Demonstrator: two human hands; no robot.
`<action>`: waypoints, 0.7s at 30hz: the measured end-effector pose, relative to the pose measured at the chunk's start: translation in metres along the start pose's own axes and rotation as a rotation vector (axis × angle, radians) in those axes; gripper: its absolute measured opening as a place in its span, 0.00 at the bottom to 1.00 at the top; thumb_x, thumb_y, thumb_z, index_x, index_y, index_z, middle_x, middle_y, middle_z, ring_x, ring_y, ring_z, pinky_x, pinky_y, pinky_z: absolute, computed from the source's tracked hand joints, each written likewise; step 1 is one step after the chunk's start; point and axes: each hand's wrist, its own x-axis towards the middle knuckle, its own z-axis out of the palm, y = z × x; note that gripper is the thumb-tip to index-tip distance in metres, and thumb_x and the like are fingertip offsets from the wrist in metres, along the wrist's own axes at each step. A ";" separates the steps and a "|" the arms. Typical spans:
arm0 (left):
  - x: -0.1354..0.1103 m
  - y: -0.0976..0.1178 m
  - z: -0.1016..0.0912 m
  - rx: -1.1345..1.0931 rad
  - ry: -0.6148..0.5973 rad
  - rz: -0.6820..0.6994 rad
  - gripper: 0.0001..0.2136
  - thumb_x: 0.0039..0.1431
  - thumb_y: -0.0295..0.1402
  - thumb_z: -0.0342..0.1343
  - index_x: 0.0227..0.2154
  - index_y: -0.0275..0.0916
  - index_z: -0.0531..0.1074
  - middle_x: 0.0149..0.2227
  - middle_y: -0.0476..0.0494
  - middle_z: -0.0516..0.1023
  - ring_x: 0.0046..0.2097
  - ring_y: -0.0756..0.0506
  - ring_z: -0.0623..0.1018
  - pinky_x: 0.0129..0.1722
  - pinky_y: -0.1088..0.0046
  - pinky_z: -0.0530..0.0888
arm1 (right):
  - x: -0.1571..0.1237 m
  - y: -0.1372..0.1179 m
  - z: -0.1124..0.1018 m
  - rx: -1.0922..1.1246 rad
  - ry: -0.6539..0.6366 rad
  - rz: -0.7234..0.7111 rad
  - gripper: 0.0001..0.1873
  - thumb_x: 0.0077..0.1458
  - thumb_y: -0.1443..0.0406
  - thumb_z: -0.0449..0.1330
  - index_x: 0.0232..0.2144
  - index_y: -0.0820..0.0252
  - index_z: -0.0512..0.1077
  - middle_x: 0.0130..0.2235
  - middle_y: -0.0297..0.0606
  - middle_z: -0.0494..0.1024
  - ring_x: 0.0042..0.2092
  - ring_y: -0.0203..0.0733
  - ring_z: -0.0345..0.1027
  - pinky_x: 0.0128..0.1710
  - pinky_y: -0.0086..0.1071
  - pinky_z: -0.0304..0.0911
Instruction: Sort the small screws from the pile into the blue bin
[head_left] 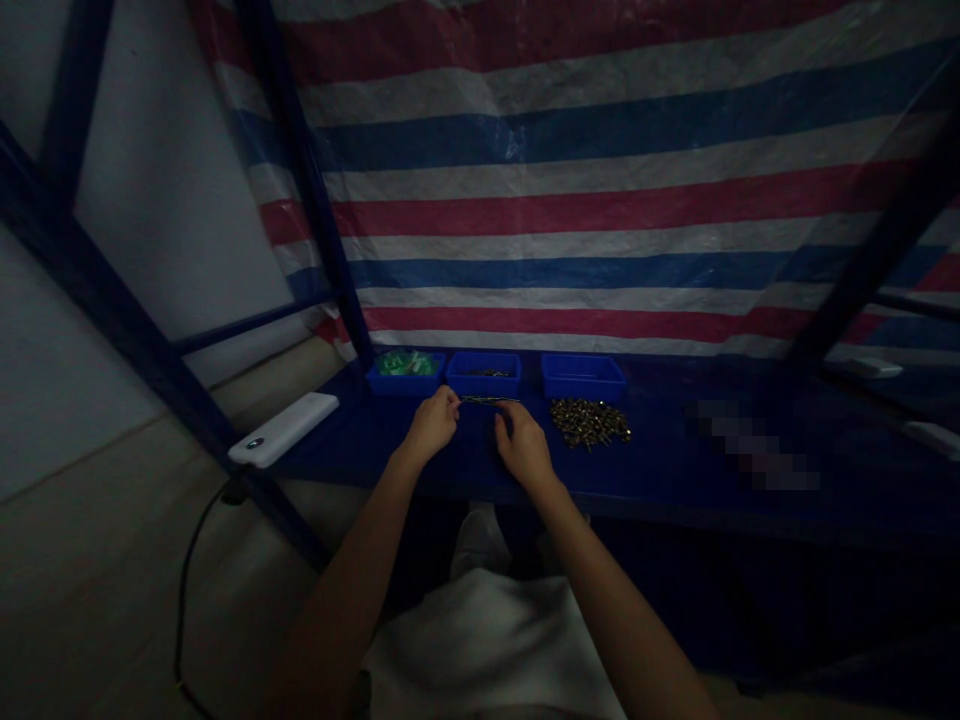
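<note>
In the head view, my left hand [435, 422] pinches the left end of some thin metal rods [484, 400] held level above the blue tabletop. My right hand [523, 443] is curled at their right end, fingers against the rods and thumb lower down. How many rods there are is too dim to tell. Just behind them stands a blue bin [484, 385] with thin dark pieces inside. To the right of my right hand lies a loose pile of small brass-coloured metal parts [589, 424].
Left of the middle bin, another blue bin [405, 384] contains green plastic bags [409, 363]. A third blue bin [583, 386] stands behind the pile. A white power bank [289, 428] with a black cable lies at left. Blue frame posts [311, 190] and a striped sheet [555, 210] enclose the table.
</note>
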 end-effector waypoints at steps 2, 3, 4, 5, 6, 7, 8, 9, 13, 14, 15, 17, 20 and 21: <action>-0.012 0.003 0.002 -0.188 0.002 -0.019 0.04 0.55 0.28 0.45 0.28 0.39 0.64 0.23 0.49 0.70 0.27 0.50 0.70 0.29 0.74 0.63 | 0.000 -0.001 -0.001 0.024 0.013 -0.025 0.17 0.56 0.66 0.47 0.47 0.61 0.64 0.42 0.44 0.72 0.41 0.42 0.68 0.43 0.36 0.64; -0.018 0.004 0.005 -0.268 0.001 -0.029 0.04 0.54 0.29 0.45 0.27 0.39 0.63 0.22 0.50 0.69 0.25 0.50 0.69 0.27 0.75 0.63 | 0.000 -0.001 -0.001 0.036 0.010 -0.045 0.17 0.57 0.66 0.46 0.48 0.61 0.63 0.42 0.43 0.72 0.42 0.41 0.68 0.43 0.35 0.64; -0.024 0.005 0.008 -0.345 -0.002 -0.040 0.04 0.54 0.29 0.46 0.26 0.38 0.63 0.21 0.51 0.69 0.24 0.51 0.68 0.26 0.76 0.62 | 0.000 -0.001 -0.002 0.045 -0.002 -0.066 0.18 0.57 0.66 0.46 0.49 0.60 0.63 0.42 0.43 0.72 0.42 0.41 0.68 0.44 0.35 0.63; -0.030 0.006 0.013 -0.415 0.001 -0.052 0.04 0.54 0.30 0.46 0.26 0.38 0.63 0.21 0.51 0.68 0.23 0.51 0.68 0.25 0.77 0.62 | 0.000 -0.002 -0.002 0.052 -0.020 -0.085 0.18 0.57 0.65 0.46 0.50 0.59 0.63 0.42 0.43 0.72 0.42 0.40 0.67 0.44 0.35 0.63; -0.035 0.006 0.017 -0.478 0.011 -0.061 0.04 0.53 0.31 0.47 0.26 0.38 0.64 0.21 0.51 0.68 0.23 0.52 0.68 0.25 0.77 0.62 | 0.000 -0.002 -0.002 0.057 -0.041 -0.100 0.18 0.58 0.65 0.46 0.49 0.58 0.63 0.41 0.42 0.72 0.42 0.40 0.68 0.44 0.34 0.63; -0.039 0.006 0.020 -0.531 0.025 -0.070 0.04 0.53 0.32 0.48 0.26 0.37 0.64 0.21 0.51 0.69 0.23 0.52 0.68 0.25 0.77 0.62 | 0.000 -0.002 -0.002 0.063 -0.061 -0.110 0.17 0.58 0.64 0.47 0.49 0.58 0.64 0.41 0.42 0.72 0.42 0.40 0.68 0.44 0.34 0.63; -0.042 0.007 0.023 -0.575 0.044 -0.078 0.05 0.52 0.33 0.49 0.26 0.37 0.64 0.21 0.51 0.69 0.23 0.52 0.68 0.25 0.77 0.62 | 0.001 -0.002 -0.002 0.071 -0.075 -0.115 0.16 0.58 0.64 0.47 0.48 0.58 0.65 0.41 0.42 0.72 0.42 0.40 0.68 0.44 0.34 0.63; -0.045 0.008 0.025 -0.612 0.062 -0.084 0.05 0.52 0.34 0.49 0.26 0.37 0.64 0.22 0.50 0.70 0.23 0.52 0.68 0.25 0.77 0.63 | 0.001 -0.002 -0.001 0.083 -0.087 -0.119 0.16 0.58 0.63 0.48 0.46 0.58 0.66 0.41 0.42 0.72 0.42 0.40 0.67 0.44 0.34 0.63; -0.050 0.016 0.026 -0.695 0.105 -0.123 0.07 0.51 0.35 0.51 0.27 0.36 0.65 0.22 0.50 0.71 0.23 0.53 0.68 0.25 0.77 0.64 | 0.001 0.000 0.001 0.150 -0.130 -0.134 0.12 0.58 0.63 0.48 0.40 0.58 0.69 0.39 0.40 0.73 0.42 0.39 0.67 0.44 0.33 0.61; -0.051 0.018 0.026 -0.706 0.110 -0.128 0.07 0.51 0.35 0.51 0.27 0.36 0.65 0.22 0.50 0.71 0.23 0.53 0.69 0.25 0.77 0.64 | 0.001 0.001 0.002 0.170 -0.135 -0.135 0.11 0.58 0.63 0.48 0.38 0.58 0.69 0.38 0.40 0.73 0.41 0.39 0.67 0.43 0.32 0.61; -0.051 0.020 0.025 -0.715 0.113 -0.131 0.07 0.51 0.35 0.52 0.27 0.36 0.65 0.22 0.50 0.72 0.23 0.53 0.69 0.25 0.77 0.64 | 0.001 0.001 0.002 0.192 -0.138 -0.133 0.11 0.57 0.64 0.48 0.37 0.59 0.69 0.37 0.39 0.73 0.40 0.38 0.67 0.42 0.31 0.61; -0.051 0.023 0.026 -0.736 0.113 -0.128 0.07 0.51 0.35 0.52 0.27 0.36 0.66 0.22 0.49 0.72 0.24 0.52 0.69 0.25 0.77 0.65 | 0.002 0.000 0.001 0.238 -0.127 -0.121 0.09 0.57 0.64 0.49 0.34 0.59 0.68 0.34 0.37 0.72 0.37 0.37 0.66 0.39 0.30 0.61; -0.051 0.023 0.029 -0.762 0.103 -0.124 0.09 0.51 0.37 0.53 0.30 0.35 0.67 0.24 0.46 0.74 0.26 0.51 0.72 0.27 0.76 0.67 | 0.003 -0.002 -0.003 0.290 -0.081 -0.072 0.08 0.56 0.63 0.49 0.30 0.59 0.67 0.30 0.35 0.70 0.33 0.36 0.64 0.35 0.28 0.59; -0.051 0.023 0.030 -0.768 0.099 -0.119 0.10 0.51 0.37 0.53 0.30 0.35 0.68 0.25 0.46 0.75 0.27 0.50 0.73 0.28 0.75 0.68 | 0.003 -0.003 -0.004 0.299 -0.064 -0.051 0.08 0.56 0.63 0.49 0.30 0.59 0.66 0.30 0.35 0.70 0.32 0.35 0.64 0.33 0.28 0.59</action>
